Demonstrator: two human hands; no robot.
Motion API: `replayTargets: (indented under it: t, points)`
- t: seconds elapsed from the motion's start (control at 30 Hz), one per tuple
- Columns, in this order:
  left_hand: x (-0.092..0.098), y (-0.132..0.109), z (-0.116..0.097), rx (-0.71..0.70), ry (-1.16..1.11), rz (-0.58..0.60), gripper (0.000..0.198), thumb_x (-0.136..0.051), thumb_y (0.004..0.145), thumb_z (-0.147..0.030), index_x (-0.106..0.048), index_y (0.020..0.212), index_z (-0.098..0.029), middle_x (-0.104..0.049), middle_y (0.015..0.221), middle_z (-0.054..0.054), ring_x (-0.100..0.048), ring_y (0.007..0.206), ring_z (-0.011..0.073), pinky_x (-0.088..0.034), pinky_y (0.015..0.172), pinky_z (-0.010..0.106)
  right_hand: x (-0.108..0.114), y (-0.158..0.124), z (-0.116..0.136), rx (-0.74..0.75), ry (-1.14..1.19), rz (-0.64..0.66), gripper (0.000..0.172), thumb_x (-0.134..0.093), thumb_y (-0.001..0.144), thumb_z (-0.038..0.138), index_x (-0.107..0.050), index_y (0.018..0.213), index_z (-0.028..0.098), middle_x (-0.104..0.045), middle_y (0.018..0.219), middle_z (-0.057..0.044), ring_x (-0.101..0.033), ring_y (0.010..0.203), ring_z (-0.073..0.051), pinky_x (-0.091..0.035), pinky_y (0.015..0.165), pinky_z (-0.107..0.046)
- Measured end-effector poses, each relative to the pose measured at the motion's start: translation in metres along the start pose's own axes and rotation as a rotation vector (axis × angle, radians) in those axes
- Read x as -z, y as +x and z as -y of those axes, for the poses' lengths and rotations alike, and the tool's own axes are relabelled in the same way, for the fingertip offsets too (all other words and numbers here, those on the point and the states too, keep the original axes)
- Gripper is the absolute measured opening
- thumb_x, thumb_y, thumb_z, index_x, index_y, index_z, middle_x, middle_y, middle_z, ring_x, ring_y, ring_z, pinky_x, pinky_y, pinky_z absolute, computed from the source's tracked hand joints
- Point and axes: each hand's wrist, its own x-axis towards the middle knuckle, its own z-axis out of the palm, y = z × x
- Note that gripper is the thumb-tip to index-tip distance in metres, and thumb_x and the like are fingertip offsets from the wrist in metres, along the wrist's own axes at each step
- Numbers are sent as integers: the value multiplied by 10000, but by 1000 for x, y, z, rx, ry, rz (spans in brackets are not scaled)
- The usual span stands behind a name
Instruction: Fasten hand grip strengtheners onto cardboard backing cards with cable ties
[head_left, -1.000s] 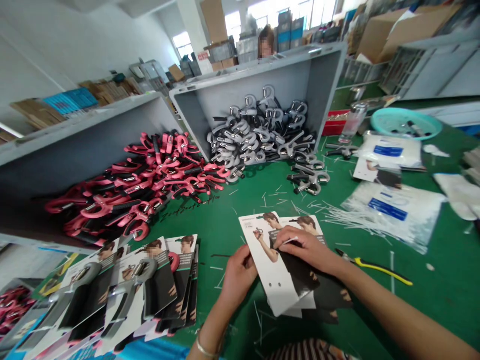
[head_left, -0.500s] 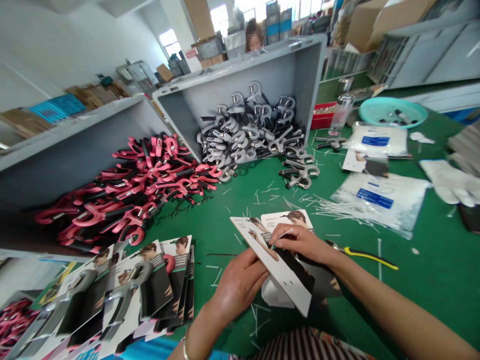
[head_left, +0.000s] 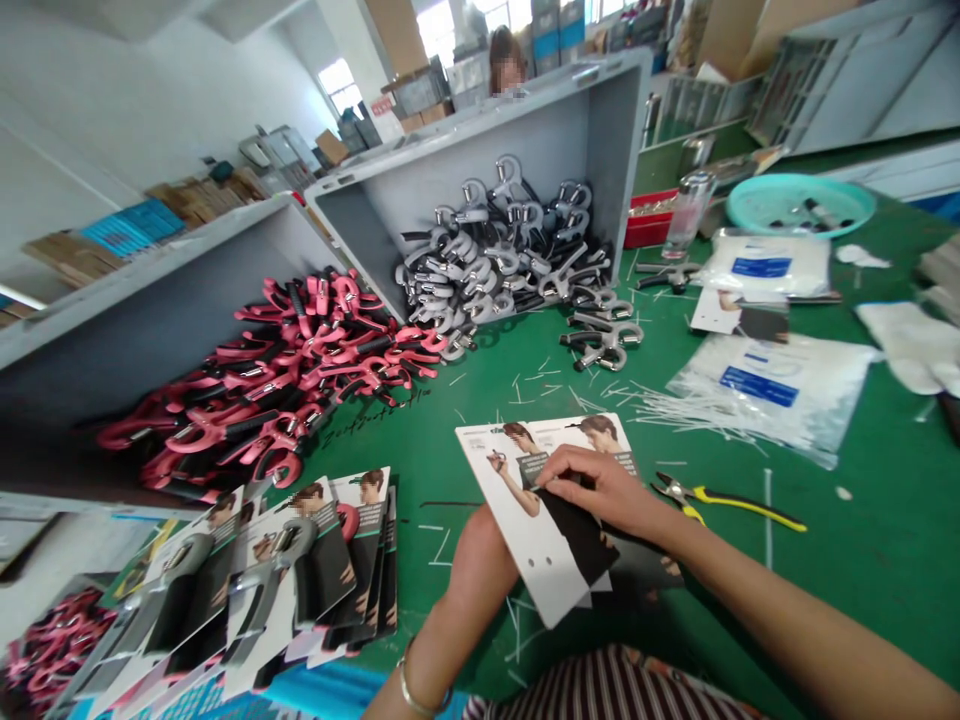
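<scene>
My left hand point(head_left: 484, 560) is behind a printed backing card point(head_left: 551, 585), holding it up at a tilt; the card hides its fingers. Across the card's front reaches my right hand point(head_left: 596, 488), thumb and fingertips pinched together close to its surface. The tip of a thin white cable tie shows faintly at that pinch. Two punched holes are visible near the card's lower end. Beneath and behind it lies another printed card point(head_left: 600, 432), partly covered by my right hand and forearm. Side cutters with yellow handles point(head_left: 739, 507) rest on the green table to the right.
Pink hand grips point(head_left: 360, 345) spill from a grey crate point(head_left: 187, 270) at left, grey hand grips point(head_left: 495, 265) from another. Carded grips point(head_left: 300, 570) are stacked front left. Loose cable ties point(head_left: 686, 408) and plastic bags point(head_left: 780, 385) lie right. Someone point(head_left: 507, 65) is beyond the crates.
The held card has turned its printed face more towards me. My left hand has slipped further behind it, while my right hand stays pinched at its front.
</scene>
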Motion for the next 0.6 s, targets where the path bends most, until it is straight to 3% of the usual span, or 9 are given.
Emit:
replayTargets:
  t: [0.2,0.4,0.6]
  points:
    - [5,-8,4,90,-500,-120,159,-576,767,-89,-712,772,-171,-735,846,48,-658,770,197,-502,725,279,-4,-4,3,124,-152,-65,159,-500,984,262,-647,1024,215,-668,981,-57,-611,938,-187,-465,862,-324]
    - [-5,-5,11,347,-659,-102,123,-599,776,-176,-705,732,-132,-688,709,30,-595,640,171,-429,591,235,-4,-3,-2,179,-216,-3,234,-420,1007,208,-647,1061,226,-688,1020,-47,-612,975,-183,-449,887,-324]
    - [1,-6,9,214,-657,-63,111,-597,739,-118,-693,689,-143,-692,734,32,-586,673,166,-430,651,243,-3,-2,1,141,-191,-15,245,-407,1010,213,-650,1046,216,-682,1005,-53,-620,956,-177,-467,869,-319]
